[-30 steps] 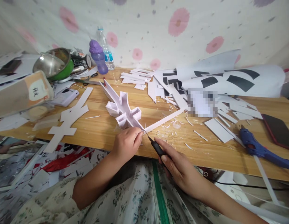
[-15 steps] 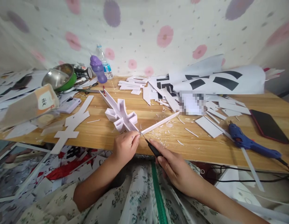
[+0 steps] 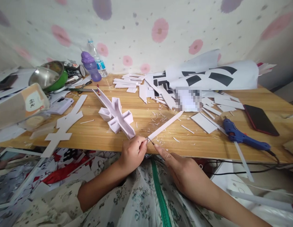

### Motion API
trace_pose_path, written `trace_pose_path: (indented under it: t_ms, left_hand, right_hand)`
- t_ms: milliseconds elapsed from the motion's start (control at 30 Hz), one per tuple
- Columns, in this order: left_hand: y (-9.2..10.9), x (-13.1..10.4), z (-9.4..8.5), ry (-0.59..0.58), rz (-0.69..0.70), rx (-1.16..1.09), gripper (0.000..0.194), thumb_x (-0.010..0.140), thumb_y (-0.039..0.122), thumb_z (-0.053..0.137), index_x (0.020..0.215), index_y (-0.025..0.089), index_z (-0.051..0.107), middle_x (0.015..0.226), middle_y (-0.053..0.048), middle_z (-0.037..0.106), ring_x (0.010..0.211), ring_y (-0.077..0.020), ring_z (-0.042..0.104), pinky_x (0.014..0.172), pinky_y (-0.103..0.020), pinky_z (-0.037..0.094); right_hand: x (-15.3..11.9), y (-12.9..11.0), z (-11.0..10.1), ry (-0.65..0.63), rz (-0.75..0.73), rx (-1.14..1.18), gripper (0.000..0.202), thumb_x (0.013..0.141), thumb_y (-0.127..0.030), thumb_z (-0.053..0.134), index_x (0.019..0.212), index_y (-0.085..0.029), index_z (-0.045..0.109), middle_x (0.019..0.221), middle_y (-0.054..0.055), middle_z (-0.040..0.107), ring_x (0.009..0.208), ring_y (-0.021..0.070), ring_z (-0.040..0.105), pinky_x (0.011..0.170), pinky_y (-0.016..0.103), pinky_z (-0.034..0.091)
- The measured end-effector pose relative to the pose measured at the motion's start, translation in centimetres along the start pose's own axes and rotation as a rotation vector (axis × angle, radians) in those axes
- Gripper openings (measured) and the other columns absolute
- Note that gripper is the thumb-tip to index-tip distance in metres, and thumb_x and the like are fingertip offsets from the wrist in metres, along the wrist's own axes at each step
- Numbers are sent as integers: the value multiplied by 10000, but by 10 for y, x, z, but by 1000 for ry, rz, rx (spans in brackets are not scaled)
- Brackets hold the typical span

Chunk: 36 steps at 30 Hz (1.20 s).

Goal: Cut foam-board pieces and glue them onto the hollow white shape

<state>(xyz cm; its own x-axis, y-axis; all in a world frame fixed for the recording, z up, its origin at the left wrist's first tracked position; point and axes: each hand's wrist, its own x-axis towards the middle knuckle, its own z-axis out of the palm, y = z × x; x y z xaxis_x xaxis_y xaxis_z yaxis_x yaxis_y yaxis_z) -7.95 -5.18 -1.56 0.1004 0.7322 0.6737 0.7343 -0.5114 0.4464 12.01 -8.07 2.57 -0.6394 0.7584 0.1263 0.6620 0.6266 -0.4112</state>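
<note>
My left hand (image 3: 134, 154) is closed near the table's front edge, pinching the near end of a long white strip (image 3: 165, 125). The strip slants away to the right across the table. My right hand (image 3: 178, 165) is wrapped round a craft knife (image 3: 151, 142), its forefinger stretched along the tool. Most of the knife's handle is hidden by the hand; the blade meets the strip close to my left fingers. Just beyond my left hand lies a white box-walled character shape (image 3: 116, 116) with open compartments.
Curled shavings (image 3: 158, 118) litter the wooden table (image 3: 108, 138). A blue glue gun (image 3: 243, 136) and a dark phone (image 3: 261, 119) lie at right. At left are a flat white cutout (image 3: 63, 127) and a green pan (image 3: 62, 78). Behind stands a purple bottle (image 3: 91, 66).
The knife's handle has swung down into my right hand, and its forefinger now reaches further along the tool. The whole view has shifted slightly.
</note>
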Motion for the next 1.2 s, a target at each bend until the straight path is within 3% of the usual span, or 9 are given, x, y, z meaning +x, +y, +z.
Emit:
trace_pose_path:
  t_ms: [267,600,1200]
  left_hand:
    - [-2,0,-2,-28,36,23,134,841,129,509,731,179,568,609,1,646,550,-107,597,565,-207,448]
    - [-3,2,-2,-30,73,26,136,848,142,503,741,177,579,610,0,649,578,-115,617,589,-207,466]
    - [-4,2,-2,-33,72,21,120,841,150,527,736,168,584,588,4,639,548,-110,610,561,-204,456]
  right_hand:
    - [4,-3,-6,-69,-8,-178,692,824,-55,370,1482,-162,181,837,97,700,693,192,669,661,290,532]
    - [9,-7,-12,-133,-19,-237,694,784,-44,363,1461,-96,223,652,50,671,478,166,592,460,238,387]
    - [14,-6,-9,-230,35,-286,705,778,-61,409,1458,-130,235,627,27,674,473,161,591,434,240,281]
